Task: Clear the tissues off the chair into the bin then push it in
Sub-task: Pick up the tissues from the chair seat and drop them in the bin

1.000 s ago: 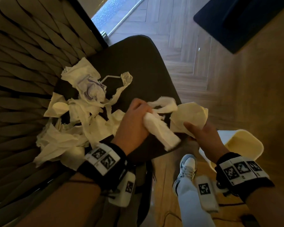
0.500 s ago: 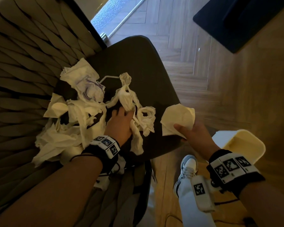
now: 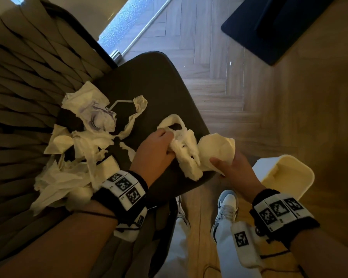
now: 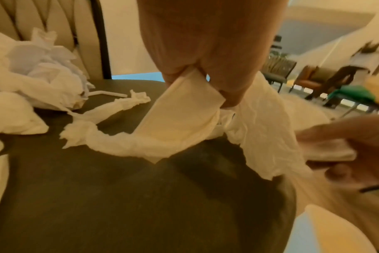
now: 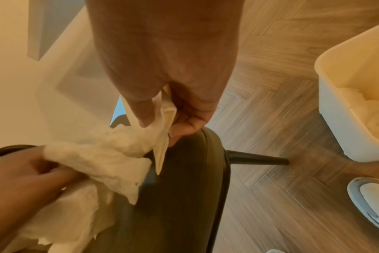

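Observation:
Crumpled white tissues (image 3: 82, 141) lie heaped on the dark chair seat (image 3: 153, 85), against the padded backrest. My left hand (image 3: 155, 151) grips a twisted bunch of tissue (image 3: 186, 155) (image 4: 180, 125) near the seat's front right edge. My right hand (image 3: 233, 167) (image 5: 169, 109) pinches a folded tissue (image 3: 215, 149) (image 5: 164, 119) right beside that bunch, the two wads touching. The white bin (image 3: 285, 177) (image 5: 355, 95) stands on the floor just right of the chair, with tissue inside it.
The beige woven backrest (image 3: 22, 81) rises at the left. A dark mat (image 3: 277, 25) lies on the herringbone wood floor at the upper right. My white shoe (image 3: 227, 205) and trouser leg stand between chair and bin. A chair leg (image 5: 257, 160) juts toward the bin.
My left hand took hold of a long twisted tissue in the pile and drew it right toward the seat's edge. My right hand, with its folded tissue, stayed near the seat's edge and now meets it.

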A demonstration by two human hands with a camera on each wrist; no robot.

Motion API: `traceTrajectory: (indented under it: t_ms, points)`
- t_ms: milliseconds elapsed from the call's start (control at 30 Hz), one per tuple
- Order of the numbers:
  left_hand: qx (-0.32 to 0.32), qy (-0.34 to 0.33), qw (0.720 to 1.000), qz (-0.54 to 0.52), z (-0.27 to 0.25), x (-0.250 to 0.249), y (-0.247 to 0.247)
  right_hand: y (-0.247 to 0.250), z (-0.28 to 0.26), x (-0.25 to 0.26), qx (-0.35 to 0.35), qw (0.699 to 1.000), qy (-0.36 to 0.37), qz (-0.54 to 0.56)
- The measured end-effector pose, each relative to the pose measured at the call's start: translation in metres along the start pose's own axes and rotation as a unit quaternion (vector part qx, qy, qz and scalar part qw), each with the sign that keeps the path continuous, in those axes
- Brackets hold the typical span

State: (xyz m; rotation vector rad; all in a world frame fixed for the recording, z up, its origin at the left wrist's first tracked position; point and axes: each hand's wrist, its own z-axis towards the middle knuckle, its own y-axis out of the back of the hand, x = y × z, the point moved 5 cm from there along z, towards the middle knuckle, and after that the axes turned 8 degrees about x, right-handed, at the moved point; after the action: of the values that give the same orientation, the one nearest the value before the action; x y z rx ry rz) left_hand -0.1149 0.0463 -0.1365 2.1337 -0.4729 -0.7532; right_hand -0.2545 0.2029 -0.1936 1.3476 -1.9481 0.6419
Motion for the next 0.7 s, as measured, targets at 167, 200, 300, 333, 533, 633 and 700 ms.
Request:
traceTrajectory:
  t_ms: [167,200,300,333,533,633,700]
  points:
    - [0.075,0.040,0.995,0.058,0.037,-0.012,-0.028,-0.003,0.010,-0.004,0.019,1.000,0.010,-0.004]
    - [0.093,0.032,0.992,0.072,0.042,-0.016,-0.033,-0.003,0.012,-0.003,0.020,1.000,0.015,-0.006]
    - [0.141,0.020,0.978,0.151,0.049,-0.026,-0.043,-0.005,0.016,-0.002,0.020,0.999,0.020,-0.016]
    - [0.138,0.015,0.976,0.169,0.050,-0.028,-0.043,-0.004,0.016,-0.002,0.021,1.000,0.014,-0.017]
    - [0.090,-0.005,0.981,0.170,0.043,-0.020,-0.037,0.008,0.002,-0.006,0.026,0.999,0.000,-0.024]
    - [0.054,-0.001,0.988,0.142,0.029,-0.002,-0.026,0.015,-0.006,-0.009,0.014,1.000,-0.001,-0.018]
    - [0.033,0.017,0.991,0.132,0.022,0.012,-0.017,0.019,-0.011,-0.011,0.003,1.000,0.001,-0.015]
